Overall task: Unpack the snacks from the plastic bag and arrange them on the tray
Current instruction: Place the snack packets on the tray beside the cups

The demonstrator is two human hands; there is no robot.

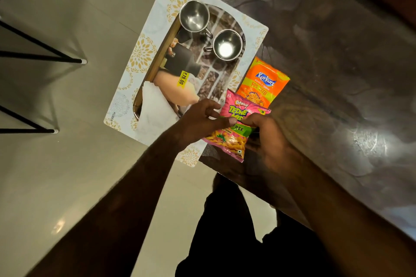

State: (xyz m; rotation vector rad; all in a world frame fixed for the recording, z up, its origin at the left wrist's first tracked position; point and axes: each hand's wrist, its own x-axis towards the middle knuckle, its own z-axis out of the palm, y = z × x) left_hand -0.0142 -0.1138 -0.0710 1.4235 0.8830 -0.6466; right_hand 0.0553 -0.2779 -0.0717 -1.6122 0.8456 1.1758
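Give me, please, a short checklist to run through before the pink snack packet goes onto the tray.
1. Both hands hold the pink packet: ok, left hand and right hand pinch it.
2. Free space on the tray: ok, near the price sticker.
3. Two steel cups stand clear of the path: ok.
4. Orange packet on the tray: not ok, it lies mostly on the table.
5. Tray fully supported: not ok, it overhangs the table edge.
6. Plastic bag emptied: cannot tell.

We see two shiny metal cups (194,16) on the tray (139,51); beside it, glossy plastic snack packets (263,83).
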